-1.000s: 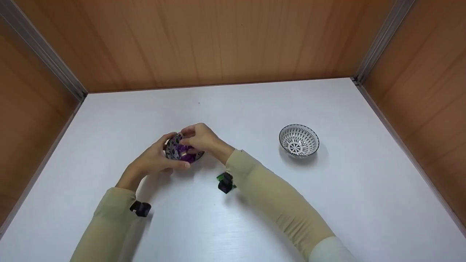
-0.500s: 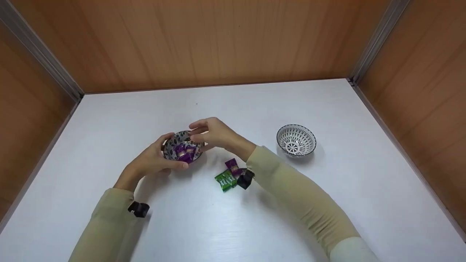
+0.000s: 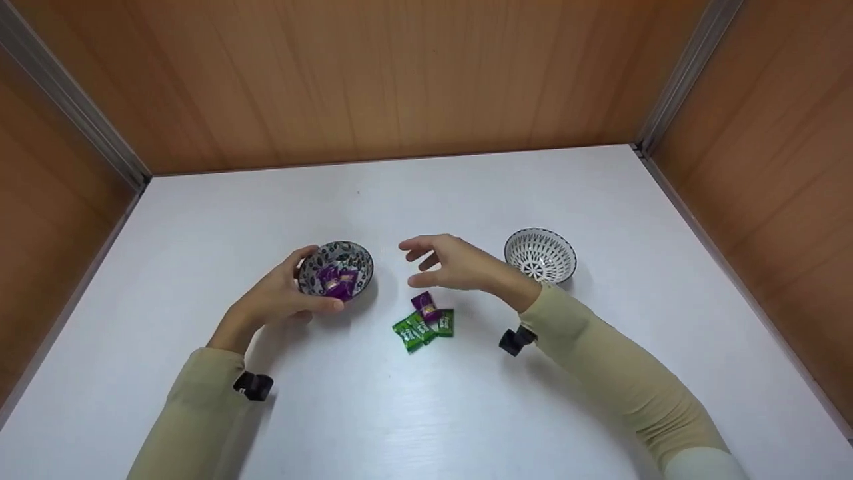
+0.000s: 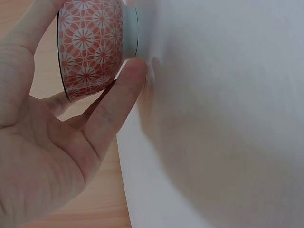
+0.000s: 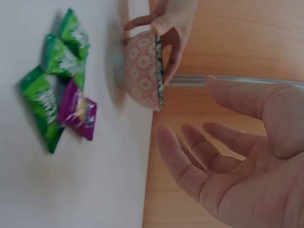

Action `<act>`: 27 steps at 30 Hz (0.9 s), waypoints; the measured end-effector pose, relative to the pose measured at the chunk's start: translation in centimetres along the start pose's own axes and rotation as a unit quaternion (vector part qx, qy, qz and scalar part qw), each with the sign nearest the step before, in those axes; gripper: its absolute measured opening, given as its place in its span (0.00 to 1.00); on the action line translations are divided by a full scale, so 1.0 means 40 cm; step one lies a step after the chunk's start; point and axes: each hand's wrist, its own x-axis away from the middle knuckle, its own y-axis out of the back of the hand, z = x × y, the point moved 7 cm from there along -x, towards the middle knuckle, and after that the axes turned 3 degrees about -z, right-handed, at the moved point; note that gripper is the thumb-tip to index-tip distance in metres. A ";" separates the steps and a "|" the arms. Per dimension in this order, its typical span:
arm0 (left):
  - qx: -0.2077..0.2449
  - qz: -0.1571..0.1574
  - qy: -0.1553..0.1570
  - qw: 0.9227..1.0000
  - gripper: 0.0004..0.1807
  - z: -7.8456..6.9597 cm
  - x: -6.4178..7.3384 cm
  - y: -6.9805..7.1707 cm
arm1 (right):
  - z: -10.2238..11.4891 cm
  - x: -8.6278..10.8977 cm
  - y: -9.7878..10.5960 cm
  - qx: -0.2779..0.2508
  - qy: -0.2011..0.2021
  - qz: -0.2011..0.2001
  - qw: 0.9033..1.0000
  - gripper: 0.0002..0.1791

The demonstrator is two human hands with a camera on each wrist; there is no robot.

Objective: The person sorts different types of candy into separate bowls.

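Note:
My left hand [image 3: 283, 293] grips the side of a small bowl [image 3: 360, 257], thumb at the near rim and fingers round the far side. Outside, the bowl [image 4: 90, 45] has a red and white flower pattern; its inside is dark-patterned. Purple-wrapped candies [image 3: 338, 283] lie in it. To its right, my right hand [image 3: 460, 263] hovers above the table with loosely bent fingers, holding nothing. Below that hand, a purple candy [image 3: 425, 305] lies against several green candy packets [image 3: 410, 332], which the right wrist view shows as green sachets [image 5: 42, 107].
A second bowl [image 3: 541, 257], white with a dark lattice pattern, stands on the white table [image 3: 426, 413] to the right, behind the right forearm. Wood-look panels [image 3: 413, 80] enclose the table at the back and sides.
My right hand has come out of the left bowl and moved right, fingers now loose. The candies on the table are uncovered. My left hand stays on the bowl.

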 end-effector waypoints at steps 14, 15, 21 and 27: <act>0.009 0.000 -0.001 1.000 0.71 0.006 -0.001 0.004 | -0.129 0.047 -0.029 0.062 0.002 0.037 0.997 0.41; 0.006 -0.001 0.000 1.000 0.71 0.006 -0.001 0.005 | -0.130 0.042 -0.030 0.065 0.000 0.039 0.997 0.41; 0.004 -0.003 0.000 1.000 0.71 0.005 -0.001 0.004 | -0.127 0.016 -0.047 0.114 -0.001 0.049 0.992 0.41; 0.003 -0.005 -0.001 1.000 0.71 0.005 0.003 0.005 | -0.118 -0.006 -0.067 0.143 -0.001 0.049 0.988 0.36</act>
